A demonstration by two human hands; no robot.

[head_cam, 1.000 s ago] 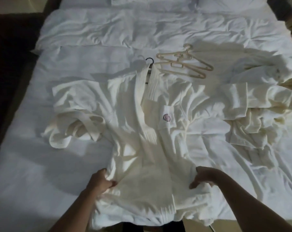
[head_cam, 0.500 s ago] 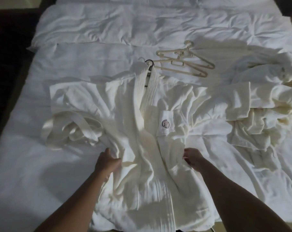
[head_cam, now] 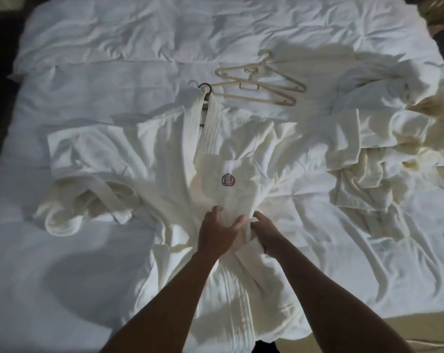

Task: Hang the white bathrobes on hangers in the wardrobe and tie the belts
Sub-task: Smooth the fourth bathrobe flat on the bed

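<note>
On the bed (head_cam: 93, 263) we have the bathrobe (head_cam: 241, 289) spread flat, already on its hanger (head_cam: 205, 88), spare hangers (head_cam: 261, 82) beyond. Our left hand (head_cam: 215, 235) and right hand (head_cam: 266, 234) have moved from the hem to the waist, fingers curled round the belt (head_cam: 246, 247); tying looks begun.

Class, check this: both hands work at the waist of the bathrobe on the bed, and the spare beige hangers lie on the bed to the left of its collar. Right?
Not quite. The head view shows the spare beige hangers to the right of the collar, not the left. Both hands, left and right, do work at the bathrobe waist.
</note>
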